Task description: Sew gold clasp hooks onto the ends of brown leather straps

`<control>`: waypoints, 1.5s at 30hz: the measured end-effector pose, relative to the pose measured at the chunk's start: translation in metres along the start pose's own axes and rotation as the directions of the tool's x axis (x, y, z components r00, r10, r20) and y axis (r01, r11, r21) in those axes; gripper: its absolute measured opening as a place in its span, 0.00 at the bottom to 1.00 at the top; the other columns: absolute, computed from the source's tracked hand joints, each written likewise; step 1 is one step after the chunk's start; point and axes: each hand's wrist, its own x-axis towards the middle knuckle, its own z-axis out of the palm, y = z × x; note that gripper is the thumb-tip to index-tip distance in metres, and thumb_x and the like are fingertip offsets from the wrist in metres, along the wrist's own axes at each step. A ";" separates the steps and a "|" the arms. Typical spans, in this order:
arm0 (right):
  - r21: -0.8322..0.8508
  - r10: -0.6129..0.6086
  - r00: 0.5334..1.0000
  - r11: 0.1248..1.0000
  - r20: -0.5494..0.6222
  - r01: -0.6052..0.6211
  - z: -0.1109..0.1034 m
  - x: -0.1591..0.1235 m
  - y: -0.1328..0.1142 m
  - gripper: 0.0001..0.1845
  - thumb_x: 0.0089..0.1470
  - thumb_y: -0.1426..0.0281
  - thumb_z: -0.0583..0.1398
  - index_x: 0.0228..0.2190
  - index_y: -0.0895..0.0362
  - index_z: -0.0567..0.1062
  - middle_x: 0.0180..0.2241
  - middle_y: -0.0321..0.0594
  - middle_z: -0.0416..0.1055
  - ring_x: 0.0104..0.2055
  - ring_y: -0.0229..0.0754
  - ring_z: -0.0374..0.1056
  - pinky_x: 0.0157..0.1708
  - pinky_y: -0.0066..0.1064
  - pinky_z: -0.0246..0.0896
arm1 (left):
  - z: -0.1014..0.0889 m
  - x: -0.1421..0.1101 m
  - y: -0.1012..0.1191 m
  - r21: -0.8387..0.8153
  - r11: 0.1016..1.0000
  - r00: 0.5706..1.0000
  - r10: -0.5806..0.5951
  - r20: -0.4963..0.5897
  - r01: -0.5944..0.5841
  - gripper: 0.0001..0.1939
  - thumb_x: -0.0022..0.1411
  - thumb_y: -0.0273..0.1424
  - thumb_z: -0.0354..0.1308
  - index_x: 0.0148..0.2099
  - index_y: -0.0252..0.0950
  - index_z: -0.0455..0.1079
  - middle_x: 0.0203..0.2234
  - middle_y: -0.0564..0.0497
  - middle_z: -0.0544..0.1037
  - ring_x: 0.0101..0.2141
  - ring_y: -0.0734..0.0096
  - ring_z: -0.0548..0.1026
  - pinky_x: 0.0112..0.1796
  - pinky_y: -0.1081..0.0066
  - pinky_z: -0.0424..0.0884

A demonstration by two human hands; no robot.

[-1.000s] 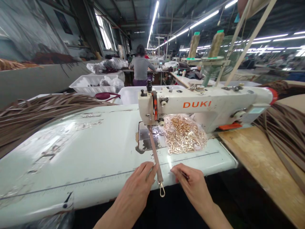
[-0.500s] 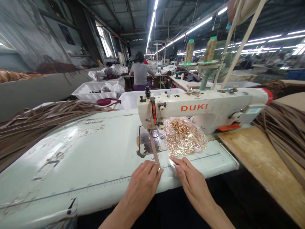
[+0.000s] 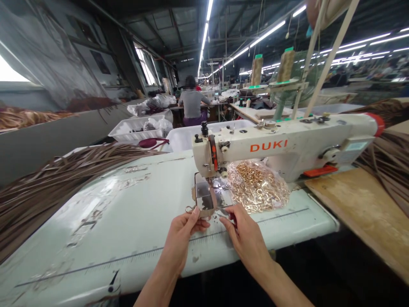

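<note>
My left hand [image 3: 182,238] pinches the near end of a short brown strap [image 3: 207,200], folded back beside the needle plate. A small metal clasp [image 3: 189,209] sticks out just left of its fingertips. The strap's far end lies under the presser foot of the white DUKI sewing machine [image 3: 275,147]. My right hand [image 3: 247,238] is closed just right of the strap. A small dark tool [image 3: 232,218] shows between its thumb and fingers; I cannot name it. Both hands hover over the pale green table [image 3: 128,213].
A clear bag of gold clasps [image 3: 259,187] lies under the machine arm. Heaps of brown straps lie at left [image 3: 47,183] and right [image 3: 388,160]. A wooden board [image 3: 361,209] adjoins the table. White bins [image 3: 140,127], thread cones [image 3: 285,64] and a seated person [image 3: 191,102] are behind.
The strap, stretched toward me a second ago, is now folded up near the presser foot. Both hands moved forward toward the needle, and the view shifted slightly left.
</note>
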 end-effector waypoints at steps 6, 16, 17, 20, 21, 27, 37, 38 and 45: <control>-0.071 -0.140 0.990 0.987 0.023 0.141 0.013 0.007 0.008 0.05 0.64 0.66 0.53 0.39 0.55 0.65 0.35 0.38 0.64 0.37 0.43 0.63 0.35 0.33 0.57 | -0.001 0.001 0.002 -0.062 0.998 1.000 0.000 0.013 0.001 0.21 0.59 0.45 0.62 0.32 0.28 0.74 0.28 0.44 0.77 0.28 0.70 0.72 0.31 0.73 0.69; -0.021 -0.270 0.962 0.963 0.033 0.270 0.018 0.020 0.009 0.06 0.64 0.68 0.54 0.41 0.57 0.65 0.36 0.39 0.64 0.37 0.43 0.64 0.34 0.32 0.58 | 0.000 0.005 0.004 -0.091 0.996 0.999 0.003 0.037 0.000 0.22 0.58 0.45 0.62 0.31 0.28 0.72 0.25 0.46 0.75 0.26 0.72 0.69 0.30 0.73 0.68; -0.012 -0.267 0.963 0.963 0.030 0.268 0.018 0.020 0.009 0.05 0.64 0.68 0.54 0.40 0.57 0.65 0.36 0.39 0.64 0.37 0.42 0.64 0.35 0.32 0.58 | 0.000 0.005 0.004 -0.087 0.996 0.999 0.005 0.041 -0.002 0.22 0.58 0.46 0.62 0.31 0.28 0.72 0.26 0.45 0.75 0.26 0.72 0.69 0.30 0.73 0.67; 0.037 -0.261 0.965 0.965 0.025 0.260 0.020 0.022 0.009 0.05 0.64 0.67 0.53 0.39 0.56 0.65 0.35 0.39 0.64 0.37 0.41 0.63 0.35 0.32 0.57 | -0.001 0.003 0.002 -0.066 0.998 0.999 0.017 0.048 -0.014 0.21 0.59 0.45 0.61 0.31 0.28 0.72 0.26 0.45 0.75 0.27 0.71 0.69 0.30 0.72 0.68; 0.055 -0.256 0.966 0.966 0.027 0.254 0.020 0.023 0.009 0.05 0.65 0.67 0.53 0.38 0.56 0.65 0.35 0.38 0.64 0.36 0.41 0.63 0.35 0.31 0.57 | -0.001 0.003 0.002 -0.055 0.998 0.999 0.022 0.049 -0.019 0.22 0.60 0.45 0.60 0.31 0.28 0.72 0.25 0.45 0.75 0.27 0.71 0.69 0.31 0.72 0.68; 0.169 -0.205 0.979 0.965 0.002 0.202 0.015 0.025 0.002 0.07 0.65 0.68 0.52 0.33 0.55 0.66 0.31 0.35 0.64 0.33 0.38 0.62 0.33 0.29 0.55 | 0.002 0.002 0.006 0.053 0.995 0.996 0.077 0.034 -0.079 0.23 0.62 0.48 0.57 0.31 0.30 0.71 0.25 0.47 0.74 0.27 0.69 0.69 0.32 0.70 0.68; 0.013 0.013 0.999 1.000 -0.050 -0.012 -0.028 0.018 0.028 0.12 0.63 0.60 0.53 0.40 0.55 0.67 0.34 0.37 0.68 0.35 0.40 0.65 0.34 0.31 0.59 | -0.002 -0.010 -0.012 0.687 0.340 0.710 0.603 0.365 -0.642 0.11 0.70 0.30 0.48 0.40 0.36 0.72 0.31 0.48 0.75 0.34 0.64 0.72 0.38 0.66 0.66; -0.024 0.025 0.999 0.999 -0.040 -0.025 -0.032 0.018 0.032 0.13 0.62 0.59 0.55 0.41 0.54 0.68 0.35 0.38 0.68 0.35 0.41 0.65 0.35 0.31 0.59 | -0.002 -0.013 -0.012 0.663 0.175 0.617 0.590 0.521 -0.728 0.10 0.70 0.30 0.49 0.41 0.36 0.72 0.31 0.48 0.74 0.34 0.63 0.72 0.39 0.64 0.66; -0.184 -0.115 0.993 0.976 0.021 0.117 -0.037 0.026 0.041 0.05 0.57 0.73 0.57 0.34 0.52 0.74 0.35 0.38 0.71 0.38 0.44 0.67 0.36 0.34 0.63 | -0.009 -0.016 -0.011 0.677 0.222 0.675 0.511 0.532 -0.702 0.15 0.66 0.41 0.54 0.51 0.41 0.68 0.43 0.45 0.72 0.40 0.63 0.74 0.42 0.69 0.73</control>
